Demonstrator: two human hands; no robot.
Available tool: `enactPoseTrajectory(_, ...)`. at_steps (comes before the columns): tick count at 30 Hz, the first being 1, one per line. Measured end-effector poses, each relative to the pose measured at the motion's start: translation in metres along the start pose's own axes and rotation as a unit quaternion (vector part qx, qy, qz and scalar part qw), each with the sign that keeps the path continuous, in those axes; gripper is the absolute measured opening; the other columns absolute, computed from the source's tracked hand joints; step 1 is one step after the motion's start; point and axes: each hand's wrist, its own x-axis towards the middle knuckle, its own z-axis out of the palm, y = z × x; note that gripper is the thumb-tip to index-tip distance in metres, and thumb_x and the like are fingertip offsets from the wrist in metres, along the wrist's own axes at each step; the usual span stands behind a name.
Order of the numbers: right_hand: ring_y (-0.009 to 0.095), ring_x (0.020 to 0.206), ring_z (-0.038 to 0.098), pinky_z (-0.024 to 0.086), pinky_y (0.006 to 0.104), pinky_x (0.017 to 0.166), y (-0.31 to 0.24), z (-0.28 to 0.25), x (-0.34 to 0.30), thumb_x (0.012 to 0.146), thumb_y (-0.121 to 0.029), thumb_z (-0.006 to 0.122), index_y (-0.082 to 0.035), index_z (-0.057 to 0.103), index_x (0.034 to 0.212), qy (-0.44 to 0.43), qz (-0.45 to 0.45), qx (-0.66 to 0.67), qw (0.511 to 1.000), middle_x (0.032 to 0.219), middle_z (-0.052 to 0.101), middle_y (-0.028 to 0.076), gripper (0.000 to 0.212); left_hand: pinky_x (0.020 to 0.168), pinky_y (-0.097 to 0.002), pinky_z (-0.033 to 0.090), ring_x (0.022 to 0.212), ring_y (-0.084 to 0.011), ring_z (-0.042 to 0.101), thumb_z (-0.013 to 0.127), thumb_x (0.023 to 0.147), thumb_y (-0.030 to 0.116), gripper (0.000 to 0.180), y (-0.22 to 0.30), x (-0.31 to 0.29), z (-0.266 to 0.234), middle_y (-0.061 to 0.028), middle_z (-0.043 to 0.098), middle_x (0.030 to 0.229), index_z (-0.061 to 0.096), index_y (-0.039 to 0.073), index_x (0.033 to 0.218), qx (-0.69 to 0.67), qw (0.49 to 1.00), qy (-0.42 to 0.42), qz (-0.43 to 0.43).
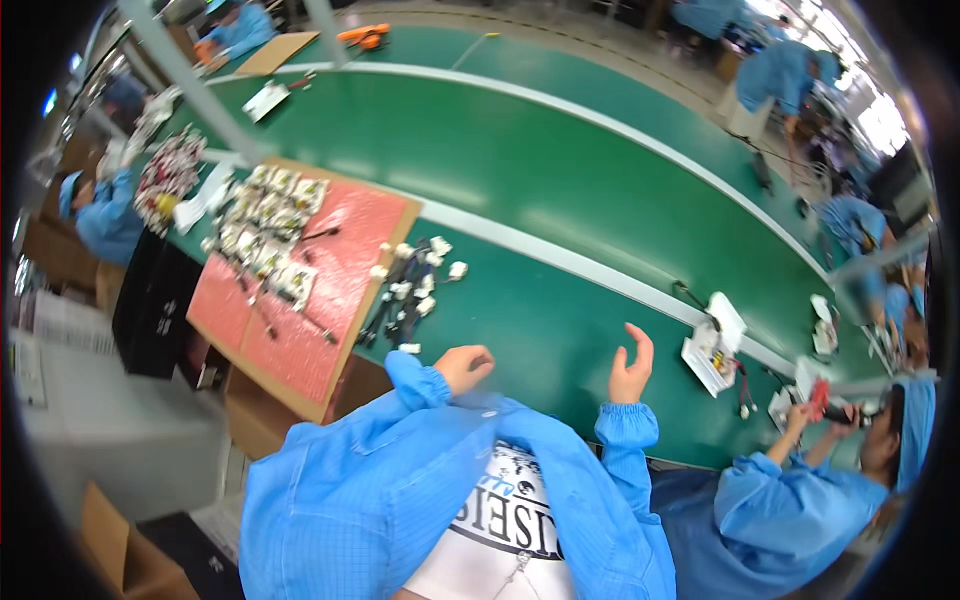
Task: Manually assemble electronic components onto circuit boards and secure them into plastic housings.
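Note:
Both of my hands hang over the near edge of the green workbench (pixel 540 310), apart from each other. My left hand (pixel 463 369) is loosely bent, thumb and fingertips a little apart, with nothing seen in it. Nearest to it lies a bunch of dark cables with white connectors (pixel 408 290). My right hand (pixel 630 370) is raised with thumb and fingers spread, holding nothing. To its right sits an open white plastic housing (pixel 708 370) with coloured wires inside.
At left, several white wired units (pixel 262 225) lie on pink bubble wrap (pixel 345 230) over cardboard. A bundle of wires (pixel 170 175) is beyond. Close on the right, a co-worker (pixel 790 510) holds a red-and-black tool (pixel 822 405). A pale rail (pixel 560 258) crosses the bench.

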Motion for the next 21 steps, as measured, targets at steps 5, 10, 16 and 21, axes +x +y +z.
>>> enactPoseTrajectory(5, 0.028, 0.097, 0.053, 0.033, 0.0446, 0.093, -0.188, -0.012, 0.031, 0.07, 0.007, 0.045, -0.005, 0.057, 0.101, -0.324, -0.299, 0.067, 0.895, 0.101, 0.057, 0.011, 0.036, 0.073, -0.0358, 0.047, 0.081, -0.0268, 0.06, 0.056, 0.077, 0.018, 0.019, 0.008, -0.017, -0.011, -0.0147, 0.062, 0.084, 0.06, 0.002, 0.089, 0.021, 0.999, 0.043, 0.001)
enactPoseTrajectory(10, 0.026, 0.091, 0.054, 0.038, 0.0441, 0.089, -0.317, -0.042, 0.022, 0.066, 0.007, 0.047, -0.005, 0.057, 0.095, -0.521, -0.149, 0.389, 0.745, 0.097, 0.056, 0.011, 0.033, 0.069, -0.0314, 0.047, 0.074, -0.02, 0.059, 0.051, 0.08, 0.008, 0.011, 0.005, -0.028, -0.02, -0.0096, 0.062, 0.079, 0.062, 0.006, 0.079, 0.009, 0.996, 0.088, -0.001)
enactPoseTrajectory(16, 0.032, 0.082, 0.049, 0.038, 0.0382, 0.073, -0.345, -0.052, -0.002, 0.063, 0.006, 0.047, -0.005, 0.053, 0.087, -0.462, -0.095, 0.441, 0.763, 0.083, 0.052, 0.013, 0.027, 0.07, -0.0323, 0.046, 0.077, -0.0231, 0.06, 0.056, 0.079, 0.012, 0.013, -0.007, -0.048, -0.045, -0.0121, 0.062, 0.079, 0.06, 0.002, 0.085, -0.014, 0.985, 0.168, -0.04)
enactPoseTrajectory(21, 0.029, 0.081, 0.048, 0.037, 0.0362, 0.074, -0.352, -0.039, -0.008, 0.062, 0.005, 0.049, -0.005, 0.053, 0.082, -0.392, -0.113, 0.455, 0.791, 0.081, 0.05, 0.011, 0.023, 0.075, -0.0248, 0.045, 0.086, -0.0143, 0.056, 0.051, 0.083, 0.011, 0.019, -0.014, -0.064, -0.071, -0.0083, 0.059, 0.09, 0.056, 0.004, 0.1, -0.021, 0.981, 0.171, -0.094)
